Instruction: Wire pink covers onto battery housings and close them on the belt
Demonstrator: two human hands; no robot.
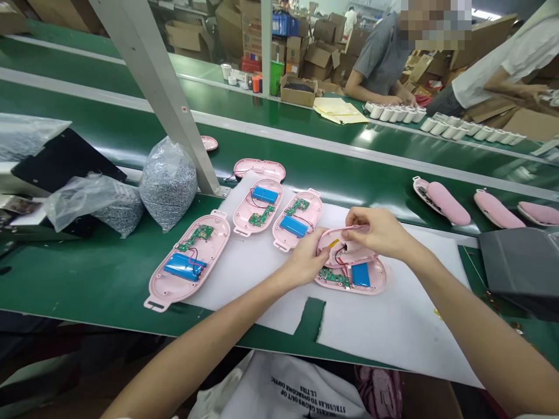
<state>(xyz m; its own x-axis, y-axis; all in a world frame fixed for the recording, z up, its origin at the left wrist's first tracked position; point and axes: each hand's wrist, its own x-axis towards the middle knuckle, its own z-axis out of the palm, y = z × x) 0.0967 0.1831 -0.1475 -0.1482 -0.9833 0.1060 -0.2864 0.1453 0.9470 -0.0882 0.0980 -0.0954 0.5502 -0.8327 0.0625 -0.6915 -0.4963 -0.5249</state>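
My left hand [305,259] grips the left end of a pink cover [356,251], its fingers closed by a small yellow strip [333,244]. At the cover's upper edge, my right hand [371,231] pinches with thumb and fingers. Thin red and black wires run from the cover to a pink shell [379,278] just below it, which holds a green circuit board [334,277] and a blue battery [361,274]. Two similar open shells [298,220] [258,206] lie to the left on white sheeting, and a larger-looking one [187,260] lies nearest the left side.
Clear bags of small metal parts [168,183] stand at the left by a slanted metal post [161,87]. Pink cases [498,208] rest on the green conveyor [349,174]. A dark grey bin [522,270] is at right. Two people work beyond, near rows of white items [395,113].
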